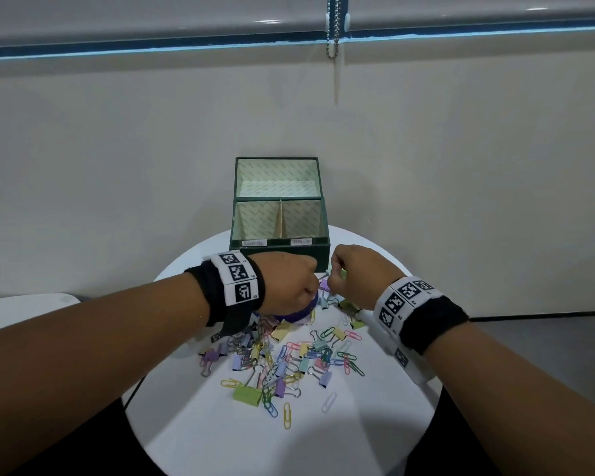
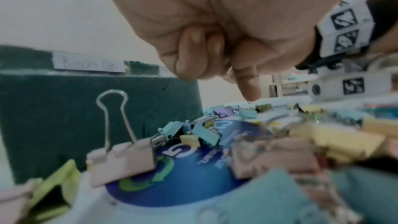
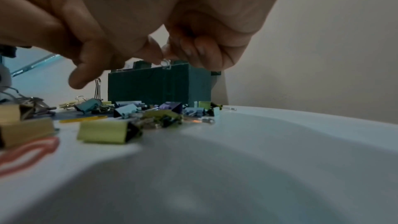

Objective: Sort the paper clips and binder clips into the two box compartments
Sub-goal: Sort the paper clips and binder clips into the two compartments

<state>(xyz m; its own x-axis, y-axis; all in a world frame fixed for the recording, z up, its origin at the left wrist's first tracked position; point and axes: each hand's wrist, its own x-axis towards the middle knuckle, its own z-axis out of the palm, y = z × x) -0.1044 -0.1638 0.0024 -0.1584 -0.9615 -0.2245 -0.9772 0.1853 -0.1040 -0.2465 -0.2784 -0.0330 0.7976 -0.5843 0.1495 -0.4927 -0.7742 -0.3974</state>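
A green box (image 1: 279,250) with its lid up stands at the far edge of the round white table (image 1: 375,427). Its two front compartments look empty, and each has a paper label. Mixed pastel paper clips and binder clips (image 1: 289,359) lie scattered in front of it. Both hands meet just before the box. My right hand (image 1: 335,274) pinches a small clear paper clip (image 3: 166,64) between thumb and fingertips (image 3: 172,54). My left hand (image 1: 315,285) is curled, one finger pointing down, with a thin bit of wire (image 2: 249,102) at its tip.
A blue round lid (image 2: 172,185) lies under the left hand with binder clips on it, among them a pink one (image 2: 122,157) with its handle upright. The box front wall (image 2: 64,108) is close behind. The wall rises just past the table, and the floor drops away around it.
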